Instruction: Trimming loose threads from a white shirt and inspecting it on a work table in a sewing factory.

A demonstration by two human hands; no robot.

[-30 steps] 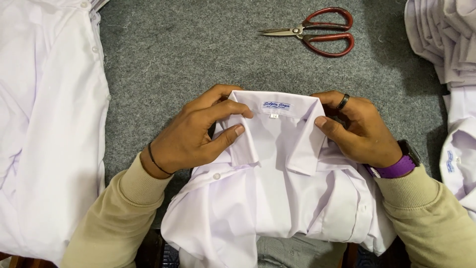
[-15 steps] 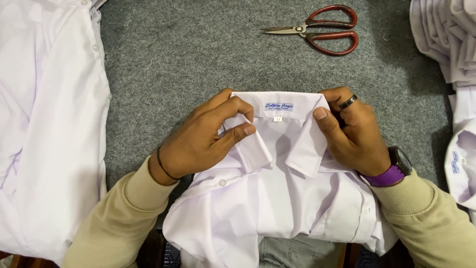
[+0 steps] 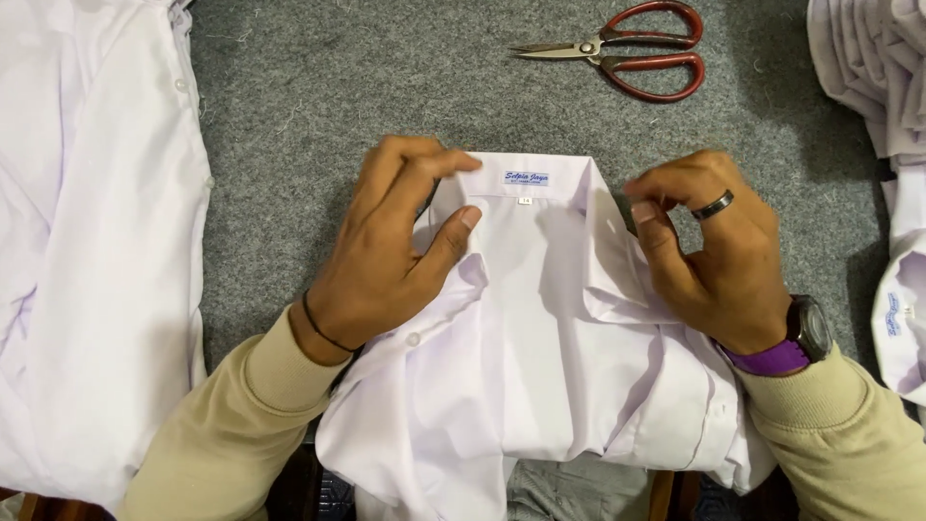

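Grey felt-like cloth covers the surface (image 3: 289, 106) seen from the head camera. At its near middle lies a folded white cotton shirt (image 3: 540, 367), collar toward the far side. The left hand (image 3: 391, 251) rests on the collar's left part, fingers curled over its far edge and thumb pressed flat on the cloth. The right hand (image 3: 719, 251), wearing a dark ring, pinches the collar's right edge. Red-handled metal scissors (image 3: 627, 53) lie farther away; an unfolded white shirt (image 3: 87, 251) lies left, and a stack of folded white shirts (image 3: 873, 77) sits far right.
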